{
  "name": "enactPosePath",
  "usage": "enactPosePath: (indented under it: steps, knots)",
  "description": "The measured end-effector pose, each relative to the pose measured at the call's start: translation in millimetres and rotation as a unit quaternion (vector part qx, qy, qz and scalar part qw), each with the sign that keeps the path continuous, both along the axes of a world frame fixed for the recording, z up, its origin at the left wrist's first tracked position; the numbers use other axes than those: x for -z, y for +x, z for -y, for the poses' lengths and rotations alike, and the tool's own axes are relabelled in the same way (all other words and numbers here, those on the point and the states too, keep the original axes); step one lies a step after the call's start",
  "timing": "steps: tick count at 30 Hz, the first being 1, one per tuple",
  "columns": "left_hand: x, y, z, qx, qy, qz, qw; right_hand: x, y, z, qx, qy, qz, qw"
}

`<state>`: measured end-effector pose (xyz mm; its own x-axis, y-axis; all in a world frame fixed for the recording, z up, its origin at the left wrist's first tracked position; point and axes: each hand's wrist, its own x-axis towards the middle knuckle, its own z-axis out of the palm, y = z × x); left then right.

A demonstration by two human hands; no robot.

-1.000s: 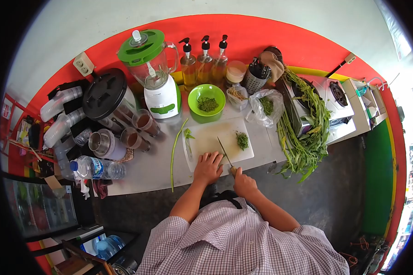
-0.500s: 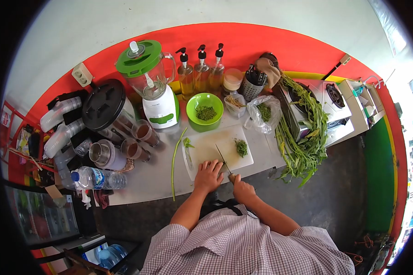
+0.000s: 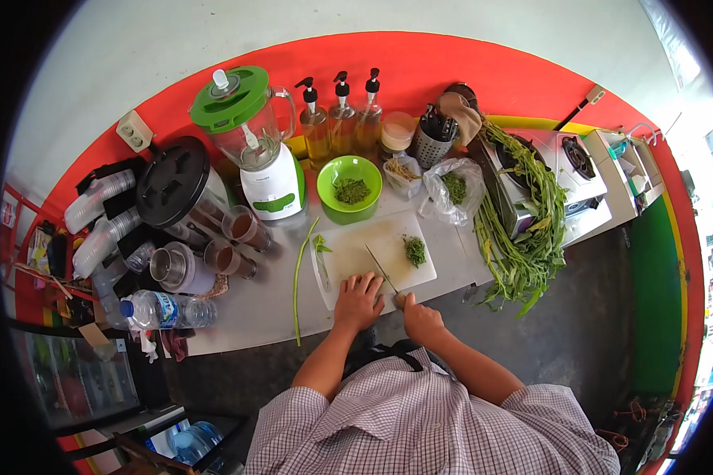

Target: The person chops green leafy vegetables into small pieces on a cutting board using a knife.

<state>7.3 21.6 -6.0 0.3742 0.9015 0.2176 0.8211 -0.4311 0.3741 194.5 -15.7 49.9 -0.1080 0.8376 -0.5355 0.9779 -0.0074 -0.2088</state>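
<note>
A white cutting board (image 3: 372,226) lies on the counter in front of me. My left hand (image 3: 359,302) rests on its near edge, fingers stretched and slightly apart; anything under the palm is hidden. My right hand (image 3: 423,320) is closed around the handle of a knife (image 3: 383,270), its blade slanting across the board just right of my left fingers. Chopped green leaves (image 3: 414,250) form a small pile at the board's right side. A leafy sprig (image 3: 320,244) lies at its left edge, and a long green stem (image 3: 299,289) lies on the counter beside it.
Behind the board stand a green bowl (image 3: 322,195) holding chopped greens, a blender (image 3: 269,190) and pump bottles (image 3: 342,131). A plastic bag (image 3: 471,198) with greens sits right of the bowl. Leafy stalks (image 3: 523,237) drape over the stove (image 3: 582,186). Cups (image 3: 231,260) and a water bottle (image 3: 190,311) are left.
The whole view has shifted slightly. My left hand stays on the board's near edge, and my right hand still holds the knife at nearly the same slant.
</note>
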Motion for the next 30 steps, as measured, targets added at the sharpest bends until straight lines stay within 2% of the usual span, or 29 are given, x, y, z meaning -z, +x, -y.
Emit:
enactPosePath:
  steps: [5,10,16,22,25,30]
  knots:
    - [0,2,0,-0.002,0.0,-0.006,1.0,18,-2,11,0.016,-0.002,-0.001,1.0]
    - [-5,2,-1,-0.004,-0.004,0.0,1.0,-2,0,-3,-0.014,0.008,-0.003,1.0]
    - [-3,4,-1,-0.005,-0.011,-0.013,1.0,12,-3,7,0.009,0.02,-0.014,1.0]
    - [-5,3,0,-0.007,0.002,-0.002,1.0,-6,1,9,-0.031,0.028,-0.006,0.999]
    - [-7,3,0,-0.007,-0.012,-0.005,1.0,9,-2,15,-0.026,0.069,0.014,0.997]
    - [-4,2,-2,-0.013,-0.012,-0.006,1.0,15,-2,0,-0.032,0.036,-0.005,0.999]
